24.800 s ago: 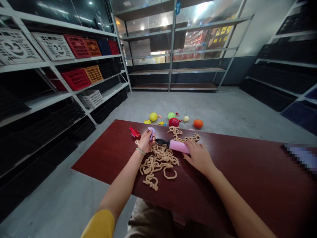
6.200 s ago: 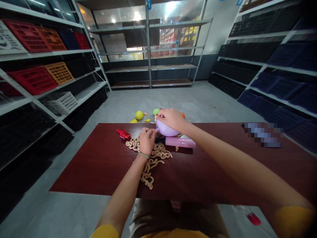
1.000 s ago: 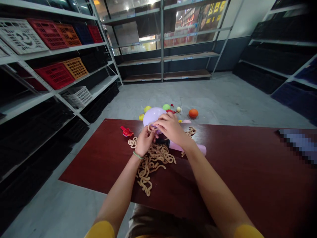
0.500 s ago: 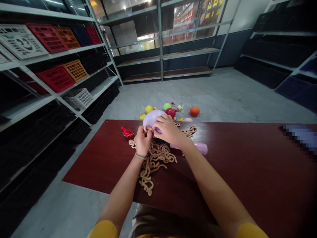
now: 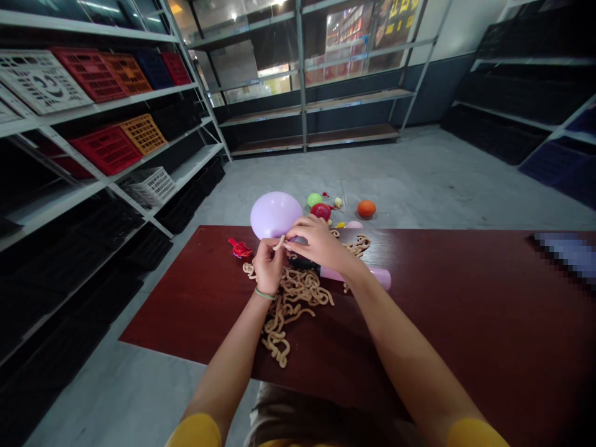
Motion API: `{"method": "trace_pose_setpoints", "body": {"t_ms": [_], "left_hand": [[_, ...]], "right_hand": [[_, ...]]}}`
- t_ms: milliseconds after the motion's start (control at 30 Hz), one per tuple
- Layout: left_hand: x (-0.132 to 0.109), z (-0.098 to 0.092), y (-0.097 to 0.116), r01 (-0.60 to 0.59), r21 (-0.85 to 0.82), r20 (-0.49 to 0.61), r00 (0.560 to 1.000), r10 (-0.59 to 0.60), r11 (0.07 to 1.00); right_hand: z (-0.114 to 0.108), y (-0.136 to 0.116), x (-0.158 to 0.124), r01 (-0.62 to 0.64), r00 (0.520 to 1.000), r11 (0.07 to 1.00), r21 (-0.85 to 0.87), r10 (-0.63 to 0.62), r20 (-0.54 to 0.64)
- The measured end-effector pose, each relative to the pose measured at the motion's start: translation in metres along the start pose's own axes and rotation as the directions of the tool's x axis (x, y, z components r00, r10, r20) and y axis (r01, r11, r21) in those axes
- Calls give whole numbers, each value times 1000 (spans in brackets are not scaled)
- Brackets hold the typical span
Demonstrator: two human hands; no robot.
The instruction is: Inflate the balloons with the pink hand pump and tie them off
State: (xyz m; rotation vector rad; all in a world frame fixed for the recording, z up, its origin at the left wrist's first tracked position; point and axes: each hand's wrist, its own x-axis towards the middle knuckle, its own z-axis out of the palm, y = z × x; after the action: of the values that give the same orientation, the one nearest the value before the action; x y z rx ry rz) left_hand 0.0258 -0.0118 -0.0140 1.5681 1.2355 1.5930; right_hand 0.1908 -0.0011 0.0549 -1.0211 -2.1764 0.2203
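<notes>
A round, inflated purple balloon (image 5: 276, 214) stands just beyond my fingertips. My left hand (image 5: 270, 266) is closed in a pinch at the balloon's near end, with a short tan cord piece (image 5: 280, 243) between its fingers. Touching the same spot from the right, my right hand (image 5: 319, 244) has its fingers pinched together; what they grip is too small to tell. Beneath both hands lies a tangled heap of tan cords (image 5: 298, 288). A pink cylinder with a black part, perhaps a pump (image 5: 379, 277), lies under my right forearm.
The dark red table (image 5: 442, 298) carries a small red bundle (image 5: 240, 249) at left and a blurred purple item (image 5: 565, 253) at right. On the floor beyond are green (image 5: 315, 199), red (image 5: 321, 212) and orange (image 5: 366, 209) balloons. Shelves with crates (image 5: 109, 149) stand left.
The purple balloon has shifted left and toward me, and more of it shows. My right fingers have drawn back slightly from over it. The black part of the cylinder is more exposed.
</notes>
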Motion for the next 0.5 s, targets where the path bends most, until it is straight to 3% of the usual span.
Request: {"method": "trace_pose_setpoints", "body": {"t_ms": [133, 300, 500], "left_hand": [[1, -4, 1, -57, 125, 5, 998, 56, 991], [4, -6, 0, -97, 130, 8, 995, 97, 987], [8, -7, 1, -33, 189, -37, 999, 40, 981]], "right_hand": [[2, 1, 1, -50, 999, 999, 20, 50, 1], [7, -1, 4, -171, 983, 966, 194, 180, -31], [1, 2, 3, -183, 978, 967, 176, 198, -69]]}}
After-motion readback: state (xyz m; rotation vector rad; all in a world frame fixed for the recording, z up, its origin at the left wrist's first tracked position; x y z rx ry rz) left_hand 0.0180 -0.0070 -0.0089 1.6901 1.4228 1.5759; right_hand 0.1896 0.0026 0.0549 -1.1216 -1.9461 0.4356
